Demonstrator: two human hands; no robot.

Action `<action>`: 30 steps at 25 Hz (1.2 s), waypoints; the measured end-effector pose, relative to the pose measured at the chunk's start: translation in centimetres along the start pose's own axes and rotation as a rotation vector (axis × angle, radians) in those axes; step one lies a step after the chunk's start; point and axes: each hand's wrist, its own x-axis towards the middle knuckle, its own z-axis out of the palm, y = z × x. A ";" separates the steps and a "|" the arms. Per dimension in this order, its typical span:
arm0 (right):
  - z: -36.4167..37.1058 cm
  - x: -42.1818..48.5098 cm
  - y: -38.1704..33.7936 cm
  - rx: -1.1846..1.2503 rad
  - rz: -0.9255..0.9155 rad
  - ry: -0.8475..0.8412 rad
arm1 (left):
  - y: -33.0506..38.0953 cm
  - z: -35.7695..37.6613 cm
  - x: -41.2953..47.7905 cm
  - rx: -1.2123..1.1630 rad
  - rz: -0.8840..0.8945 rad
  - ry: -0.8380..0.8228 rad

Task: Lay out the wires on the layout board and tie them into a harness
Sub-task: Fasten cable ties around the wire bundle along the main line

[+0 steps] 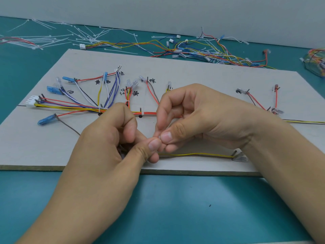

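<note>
Over pale layout board [52, 147], small whitish piece [159, 137] pinched by left hand [109, 138], right hand [202, 117]. Far right, coloured wires [318, 55] contained in clear plastic bag [308, 66].

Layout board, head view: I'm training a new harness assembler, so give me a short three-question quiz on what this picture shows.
1. True or false: the white connector lies at the right end of the layout board.
2. The yellow wire leading away from the hands ends at: A) a clear terminal beside a peg; B) a blue terminal; C) the white connector.
3. Which pinches at the small pale piece above the board's near edge: the left hand, the right hand, or both?
Key: 1 false, it lies at the left end. 2 A. 3 both.
</note>
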 end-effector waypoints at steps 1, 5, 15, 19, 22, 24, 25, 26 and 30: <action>0.0 0.0 0.0 -0.014 -0.002 -0.003 | 0.0 0.0 0.0 -0.001 0.003 0.001; 0.0 0.0 0.0 -0.081 -0.006 -0.031 | 0.0 0.0 0.1 -0.019 0.017 -0.012; -0.5 -0.4 -0.5 -0.151 -0.062 0.015 | 0.1 -0.1 0.0 -0.013 0.013 -0.008; -0.5 -0.3 -0.3 -0.173 -0.062 0.004 | 0.1 -0.1 0.0 -0.001 0.021 -0.016; -0.5 -0.3 -0.3 -0.192 -0.059 0.002 | 0.1 0.0 0.0 0.009 0.023 -0.021; -0.5 -0.3 -0.2 -0.207 -0.061 0.004 | 0.1 0.0 0.0 0.012 0.026 -0.023; -0.4 -0.3 -0.3 -0.211 -0.062 0.005 | 0.1 0.0 0.0 0.014 0.030 -0.024; -0.4 -0.3 -0.3 -0.215 -0.062 0.004 | 0.1 0.1 0.0 0.018 0.034 -0.024; -0.3 -0.3 -0.4 -0.209 -0.044 -0.001 | 0.0 0.1 0.0 0.013 0.032 -0.026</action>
